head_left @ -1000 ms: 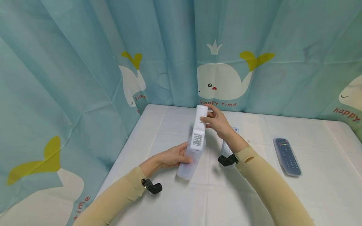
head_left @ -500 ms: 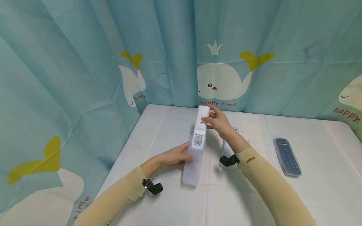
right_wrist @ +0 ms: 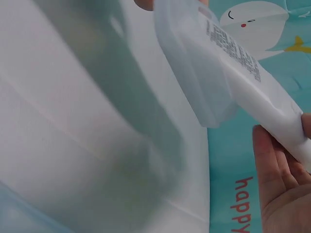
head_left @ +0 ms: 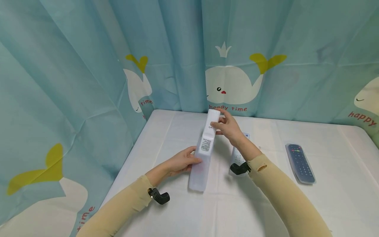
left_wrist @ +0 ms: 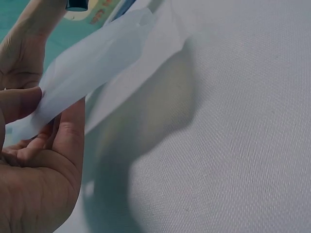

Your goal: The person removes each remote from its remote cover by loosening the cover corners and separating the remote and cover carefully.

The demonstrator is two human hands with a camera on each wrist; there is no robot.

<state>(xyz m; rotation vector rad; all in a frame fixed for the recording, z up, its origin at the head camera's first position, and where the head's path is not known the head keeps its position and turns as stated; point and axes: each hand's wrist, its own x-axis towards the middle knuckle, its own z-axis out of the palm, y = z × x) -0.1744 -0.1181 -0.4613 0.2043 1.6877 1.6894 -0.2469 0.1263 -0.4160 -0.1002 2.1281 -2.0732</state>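
A white remote control (head_left: 209,134) with a printed label on its back is partly inside a translucent sleeve (head_left: 199,177), tilted above the table. Near the sleeve's open end, my left hand (head_left: 181,162) pinches it between thumb and fingers. My right hand (head_left: 229,129) grips the far end of the remote, thumb on its back. In the right wrist view the label end of the remote (right_wrist: 272,103) sits at the sleeve's mouth (right_wrist: 214,114). The left wrist view shows the soft sleeve (left_wrist: 92,60) held by my left hand (left_wrist: 41,179).
A light remote (head_left: 238,154) in a clear cover lies on the white table (head_left: 251,210), partly hidden by my right forearm. Farther right is a dark blue remote (head_left: 300,163), also in a clear cover. A blue whale-print curtain (head_left: 177,49) hangs behind and to the left.
The white remote's far end has shifted slightly right. The sleeve's lower end swung right, then a little back. My left hand has moved slightly up along the sleeve; both hands keep their hold.
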